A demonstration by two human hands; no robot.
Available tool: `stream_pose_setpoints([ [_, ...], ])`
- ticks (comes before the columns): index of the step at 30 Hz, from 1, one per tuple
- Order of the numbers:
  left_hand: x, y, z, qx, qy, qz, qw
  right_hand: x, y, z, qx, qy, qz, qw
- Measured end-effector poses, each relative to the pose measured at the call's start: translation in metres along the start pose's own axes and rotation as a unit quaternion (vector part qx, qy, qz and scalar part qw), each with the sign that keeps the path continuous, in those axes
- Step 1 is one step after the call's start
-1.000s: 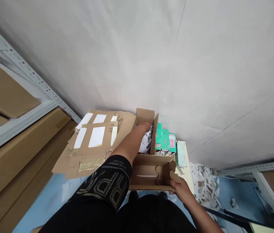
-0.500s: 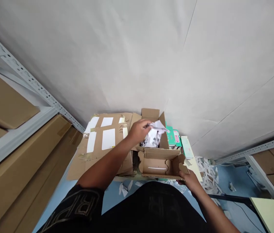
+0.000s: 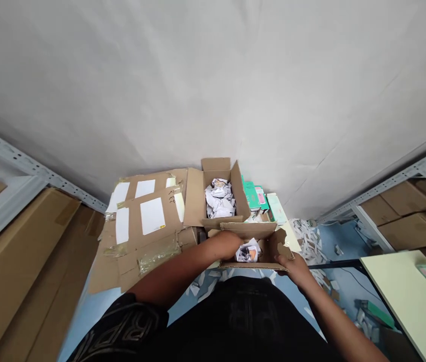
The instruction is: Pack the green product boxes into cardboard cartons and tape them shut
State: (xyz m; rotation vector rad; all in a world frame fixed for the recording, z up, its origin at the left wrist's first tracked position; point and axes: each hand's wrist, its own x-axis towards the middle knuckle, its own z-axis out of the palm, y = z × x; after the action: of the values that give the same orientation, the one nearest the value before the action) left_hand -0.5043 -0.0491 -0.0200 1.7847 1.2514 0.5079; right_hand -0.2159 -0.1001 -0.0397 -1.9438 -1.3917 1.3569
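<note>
My left hand [image 3: 227, 245] reaches into a small open cardboard box [image 3: 252, 232] and is closed round a wad of crumpled white paper [image 3: 248, 251] inside it. My right hand [image 3: 292, 264] grips the right front corner of that small box. Just behind it stands a larger open cardboard box [image 3: 193, 198] filled with more crumpled white paper [image 3: 218, 198].
Flattened cardboard with white labels [image 3: 143, 221] lies to the left. Green product boxes [image 3: 254, 196] sit right of the larger box. Paper scraps [image 3: 311, 239] litter the blue floor. Metal shelving with big cartons [image 3: 16, 251] stands left and right; a pale green table [image 3: 409, 286] is at right.
My left hand lifted a wad of crumpled paper out of the larger box and brought it down into the small box. My right hand kept its hold on the small box.
</note>
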Motion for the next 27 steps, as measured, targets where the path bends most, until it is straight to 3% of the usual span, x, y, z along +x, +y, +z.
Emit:
stream_pose_setpoints([
  [4, 0.011, 0.028, 0.01, 0.079, -0.076, 0.034, 0.993, -0.009, 0.021, -0.014, 0.075, 0.001, 0.03, 0.997],
  [8, 0.024, 0.083, 0.013, 0.111, -0.038, 0.108, 0.987, -0.011, 0.054, -0.047, 0.167, 0.018, 0.043, 0.985],
  [11, 0.041, 0.121, 0.035, 0.118, 0.026, 0.173, 0.977, -0.017, 0.087, -0.088, 0.215, 0.066, 0.055, 0.973],
  [13, 0.058, 0.136, 0.067, 0.111, 0.103, 0.154, 0.976, -0.027, 0.113, -0.12, 0.257, 0.104, 0.069, 0.958],
  [15, 0.082, 0.144, 0.11, 0.059, 0.115, 0.088, 0.988, -0.041, 0.141, -0.153, 0.299, 0.14, 0.08, 0.941],
  [18, 0.122, 0.155, 0.188, -0.099, 0.003, 0.003, 0.995, -0.064, 0.184, -0.199, 0.325, 0.196, 0.108, 0.919],
  [22, 0.167, 0.182, 0.283, -0.195, -0.035, -0.047, 0.979, -0.09, 0.233, -0.256, 0.266, 0.261, 0.147, 0.916],
  [24, 0.184, 0.2, 0.317, -0.188, -0.072, -0.042, 0.979, -0.1, 0.253, -0.279, 0.244, 0.301, 0.146, 0.91],
  [27, 0.207, 0.225, 0.353, -0.163, -0.132, 0.006, 0.978, -0.109, 0.28, -0.304, 0.295, 0.346, 0.133, 0.881],
])
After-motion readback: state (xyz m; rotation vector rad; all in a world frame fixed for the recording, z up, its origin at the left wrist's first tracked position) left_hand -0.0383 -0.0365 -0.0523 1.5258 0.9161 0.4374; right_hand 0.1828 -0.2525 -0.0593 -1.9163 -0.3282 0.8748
